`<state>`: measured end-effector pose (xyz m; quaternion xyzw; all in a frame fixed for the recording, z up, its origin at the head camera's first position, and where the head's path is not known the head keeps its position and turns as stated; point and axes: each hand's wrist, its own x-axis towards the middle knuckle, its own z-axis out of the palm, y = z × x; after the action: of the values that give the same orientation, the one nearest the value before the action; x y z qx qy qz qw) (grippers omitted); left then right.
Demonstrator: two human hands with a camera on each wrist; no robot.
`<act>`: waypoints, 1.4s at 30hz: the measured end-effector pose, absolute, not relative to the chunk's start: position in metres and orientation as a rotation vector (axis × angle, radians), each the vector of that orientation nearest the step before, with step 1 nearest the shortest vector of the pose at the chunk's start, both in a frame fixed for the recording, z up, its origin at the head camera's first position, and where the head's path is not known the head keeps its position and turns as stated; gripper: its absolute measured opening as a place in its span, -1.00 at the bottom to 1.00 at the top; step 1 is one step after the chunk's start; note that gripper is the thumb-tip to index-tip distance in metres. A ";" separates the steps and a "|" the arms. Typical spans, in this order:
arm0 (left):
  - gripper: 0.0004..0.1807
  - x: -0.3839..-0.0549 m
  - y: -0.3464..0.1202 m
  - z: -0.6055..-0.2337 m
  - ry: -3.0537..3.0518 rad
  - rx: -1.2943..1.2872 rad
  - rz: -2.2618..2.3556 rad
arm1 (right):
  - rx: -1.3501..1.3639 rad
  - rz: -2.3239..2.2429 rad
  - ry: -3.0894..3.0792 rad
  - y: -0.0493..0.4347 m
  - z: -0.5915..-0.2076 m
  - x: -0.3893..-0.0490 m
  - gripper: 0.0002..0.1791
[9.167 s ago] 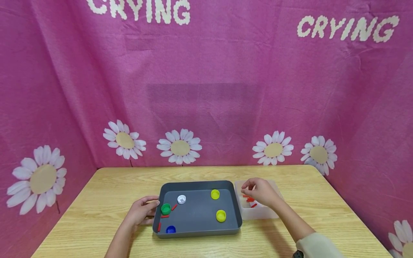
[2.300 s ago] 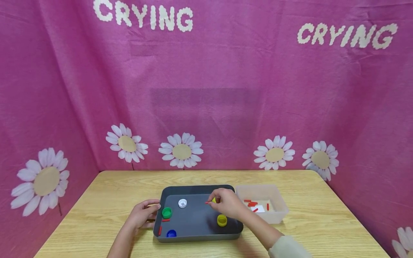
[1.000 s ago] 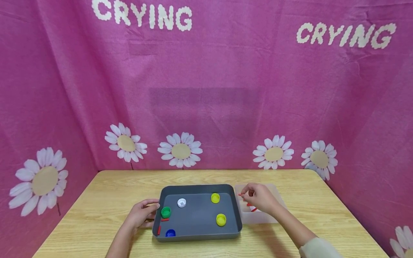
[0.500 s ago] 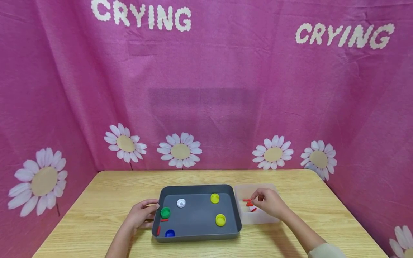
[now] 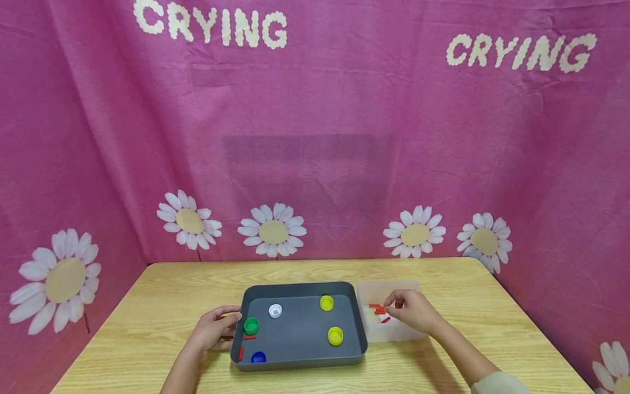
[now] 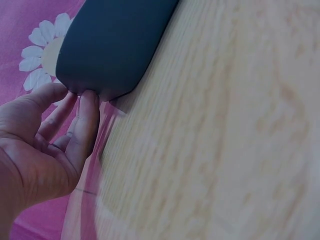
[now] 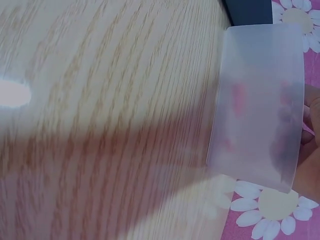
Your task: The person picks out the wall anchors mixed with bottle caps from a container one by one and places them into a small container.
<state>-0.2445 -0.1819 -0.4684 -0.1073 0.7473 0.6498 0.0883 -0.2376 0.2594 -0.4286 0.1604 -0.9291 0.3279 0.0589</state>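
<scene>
At the tray's left end, my left hand touches the outer wall of the dark grey tray. The left wrist view has its thumb and fingertips against that wall. My right hand reaches into the translucent box beside the tray, thumb and index finger close together. Small red sticks lie at these fingertips; whether one is pinched is too small to tell. Inside the tray, a red stick lies below a green bottle cap, and another red stick lies along the left wall.
Also in the tray are a white cap, a blue cap, a yellow cap and a second yellow cap. A white paper piece lies in the box. Pink cloth hangs behind the wooden table.
A red stick near the white cap left the tray; my right hand carried a red stick across to the box, then moved down and right inside it. The left hand stayed at the tray.
</scene>
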 end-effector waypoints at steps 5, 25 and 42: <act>-0.56 -0.245 -0.182 -0.470 2.223 -0.302 1.937 | 0.487 0.994 -2.833 0.259 -0.428 -0.238 -0.97; -0.57 -0.243 -0.184 -0.471 2.222 -0.316 1.930 | 0.455 1.016 -2.843 0.262 -0.425 -0.239 -0.94; -0.57 -0.243 -0.182 -0.467 2.205 -0.293 1.949 | 0.466 0.992 -2.793 0.229 -0.409 -0.237 -0.95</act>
<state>-0.2429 -0.1823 -0.4674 -0.0985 0.7424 0.6563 0.0916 -0.2373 0.2295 -0.4092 0.1549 -0.9286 0.3297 0.0704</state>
